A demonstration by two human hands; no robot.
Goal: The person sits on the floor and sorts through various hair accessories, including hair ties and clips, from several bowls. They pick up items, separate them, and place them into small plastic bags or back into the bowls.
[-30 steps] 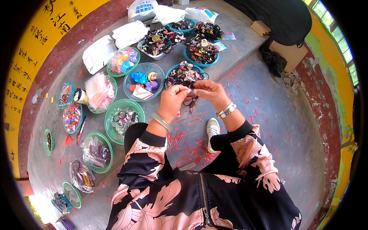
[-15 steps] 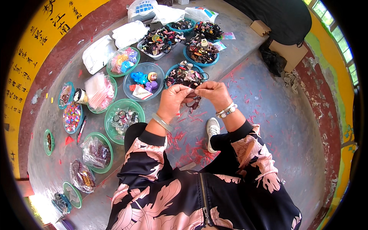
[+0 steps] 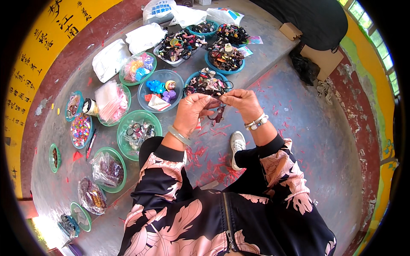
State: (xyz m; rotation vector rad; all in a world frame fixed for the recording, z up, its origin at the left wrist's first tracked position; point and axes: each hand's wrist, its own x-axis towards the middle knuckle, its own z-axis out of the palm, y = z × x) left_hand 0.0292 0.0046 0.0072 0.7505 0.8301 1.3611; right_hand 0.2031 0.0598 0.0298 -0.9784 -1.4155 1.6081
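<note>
My left hand (image 3: 191,113) and my right hand (image 3: 244,103) meet at the fingertips, each in a pinch. Between them is a dark elastic hair tie (image 3: 219,115), its brownish loop hanging below the fingers. Fine detail where the fingertips close on it is too small to make out. Just beyond my hands stands a blue basin heaped with dark hair ties (image 3: 207,83). To the left of it, a clear bowl (image 3: 143,94) carries blue and purple pieces and a small white-and-red packet.
More basins of hair ties (image 3: 225,59) and white bags (image 3: 110,59) stand farther off. Green bowls (image 3: 157,124) with small parts and bagged goods line the left. Red scraps (image 3: 222,158) litter the floor around my shoe (image 3: 237,147). A cardboard piece (image 3: 322,59) lies at the right.
My right hand has shifted slightly right, drawing its fingertips a little away from the left ones. The hanging loop has swung a little. The left hand is nearly still.
</note>
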